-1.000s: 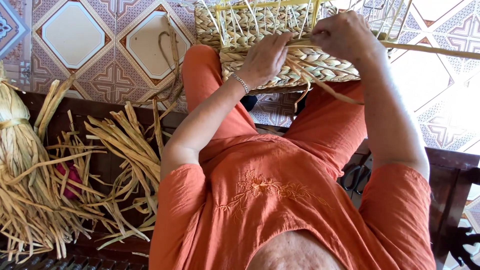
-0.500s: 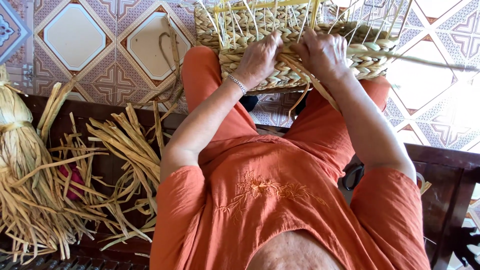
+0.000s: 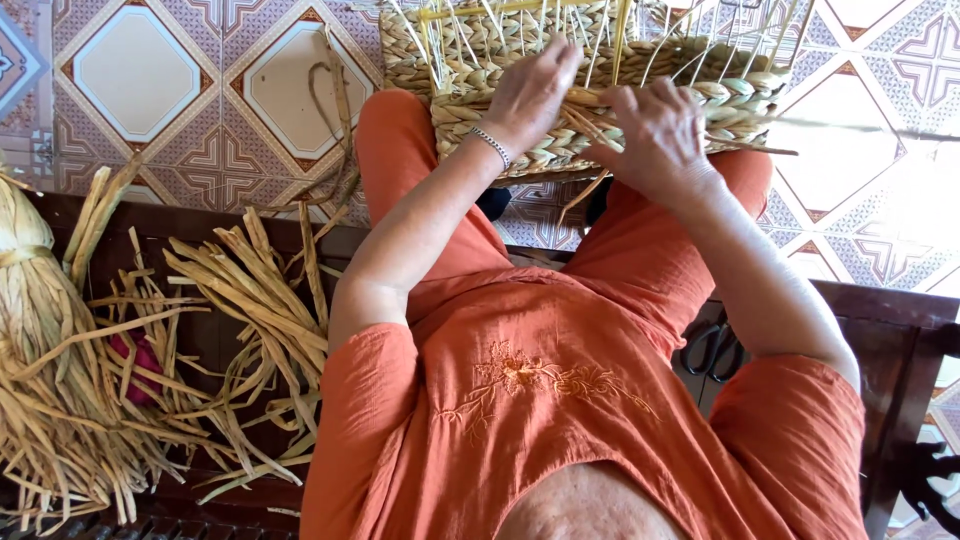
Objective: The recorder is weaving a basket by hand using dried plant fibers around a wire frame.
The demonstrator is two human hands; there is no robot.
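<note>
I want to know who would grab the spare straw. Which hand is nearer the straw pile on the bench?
Left. The left hand rests on the basket on the pile's side; the right hand, also on the basket, is farther away.

Both arms reach forward from the shoulders, bent slightly at the elbows, bare below short orange sleeves. The left hand (image 3: 530, 95) lies palm down, fingers curled forward and pressed together, with a thin beaded bracelet (image 3: 491, 146) around its wrist. The right hand (image 3: 655, 130) sits just beside it, knuckles raised, fingers bent and gripping downward, thumb angled toward the left hand. The two hands are close but not touching.
</note>
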